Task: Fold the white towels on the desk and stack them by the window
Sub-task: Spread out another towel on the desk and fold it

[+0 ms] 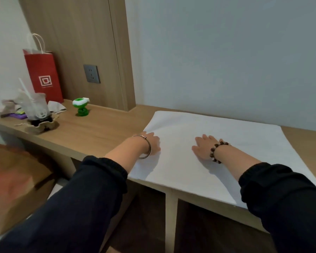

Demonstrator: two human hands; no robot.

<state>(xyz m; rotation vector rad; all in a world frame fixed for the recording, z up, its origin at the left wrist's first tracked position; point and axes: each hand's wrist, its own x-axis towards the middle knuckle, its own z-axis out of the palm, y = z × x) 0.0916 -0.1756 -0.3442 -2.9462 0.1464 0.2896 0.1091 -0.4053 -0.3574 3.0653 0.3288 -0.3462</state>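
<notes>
Your left hand point(152, 143) lies palm down on the towel point(235, 137), just inside the towel's left edge. Its fingers are straight and point away from you. Your right hand point(204, 147) lies palm down nearer the towel's middle, with the fingers spread and straight. Neither grip is closed on anything: both hands press flat on the cloth. A metal bangle point(147, 149) circles the left wrist and a bead bracelet point(219, 150) the right. Both dark sleeves are pushed up the forearms.

The towel lies spread flat on the desk point(98, 130), with its near edge at the desk's front edge.

Left of the towel, well apart from it, stand a green toy point(81, 106), a cup point(36, 106) with a straw and a red bag point(43, 75). A socket point(91, 73) sits on the wood panel above them.

Limits of view:
- The right sleeve point(285, 198) covers the towel's near right corner.
- You cannot tell how many layers the towel has.
- The crumpled items beside the cup are too blurred to identify.
- The brown shape below the desk, left of the towel, is smeared.
</notes>
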